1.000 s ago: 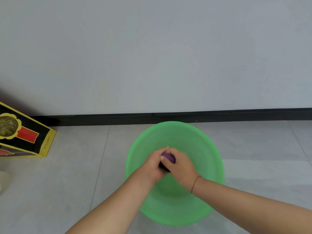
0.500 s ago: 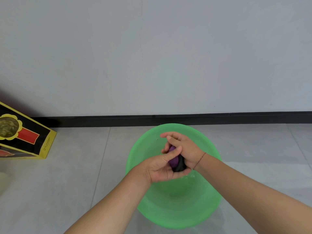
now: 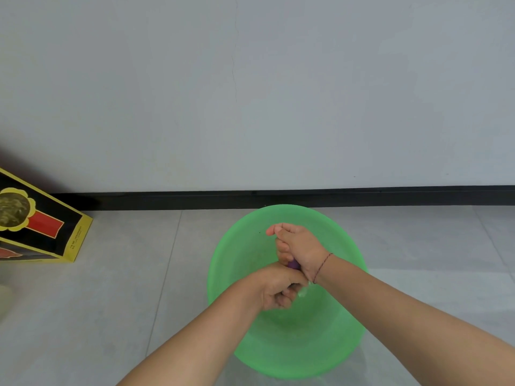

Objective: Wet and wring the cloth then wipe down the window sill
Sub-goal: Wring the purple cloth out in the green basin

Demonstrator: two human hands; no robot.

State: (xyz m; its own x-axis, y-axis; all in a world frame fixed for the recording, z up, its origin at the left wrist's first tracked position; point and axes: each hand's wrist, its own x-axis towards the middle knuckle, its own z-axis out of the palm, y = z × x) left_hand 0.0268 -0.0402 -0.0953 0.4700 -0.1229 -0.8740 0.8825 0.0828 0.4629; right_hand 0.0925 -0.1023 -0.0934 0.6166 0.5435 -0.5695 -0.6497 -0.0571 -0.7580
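A green plastic basin point(image 3: 239, 263) stands on the tiled floor close to the wall. Both of my hands are above its middle, clenched around a purple cloth point(image 3: 293, 264). Only a small purple bit of it shows between them; the rest is hidden in my fists. My right hand point(image 3: 299, 246) grips the far end, my left hand point(image 3: 278, 288) the near end, and the two fists touch. A little water drips under my left hand. The window sill is out of view.
A grey wall with a black skirting board point(image 3: 390, 196) runs just behind the basin. A black and yellow box point(image 3: 36, 227) leans at the left. Pale floor tiles point(image 3: 125, 288) lie all around the basin.
My hands have twisted against each other around the cloth: the right fist went up and away, the left turned palm down and nearer. Less of the cloth shows now.
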